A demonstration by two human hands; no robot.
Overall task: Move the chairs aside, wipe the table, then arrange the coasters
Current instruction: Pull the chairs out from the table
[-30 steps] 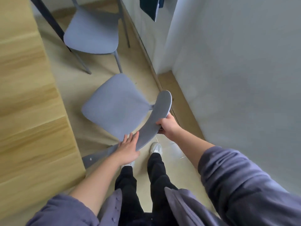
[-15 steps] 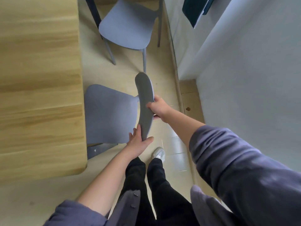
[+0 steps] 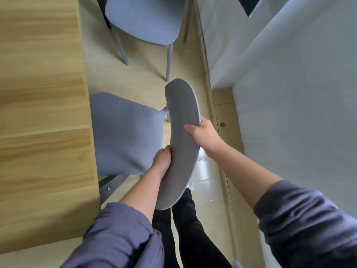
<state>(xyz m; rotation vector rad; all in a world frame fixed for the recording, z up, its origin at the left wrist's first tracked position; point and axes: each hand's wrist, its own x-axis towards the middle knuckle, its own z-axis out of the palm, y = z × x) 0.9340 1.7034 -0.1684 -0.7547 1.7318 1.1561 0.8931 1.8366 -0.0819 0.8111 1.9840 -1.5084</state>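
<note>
Both hands clamp the near chair's (image 3: 123, 132) backrest (image 3: 181, 132): left hand (image 3: 161, 163) lower, right hand (image 3: 204, 135) higher; seat beside bench (image 3: 42, 113).

Table (image 3: 38, 113): filled the left of the view, its long edge running away from the person
Near chair (image 3: 125, 136): just right of the table, its seat drawn up against the table's edge
Backrest (image 3: 183, 140): on the seat's right, between the seat and the wall, in front of the person
Left hand (image 3: 161, 163): gripped the backrest's seat-side edge, toward its nearer end
Right hand (image 3: 204, 134): gripped the backrest's wall-side edge, farther along
Far chair (image 3: 143, 20): beyond the near chair, apart from it, also right of the table
Wall (image 3: 289, 113): along the right, a strip of floor (image 3: 139, 74) between it and the chairs
Person's legs (image 3: 185, 229): below the backrest's nearer end, between the two arms
</note>
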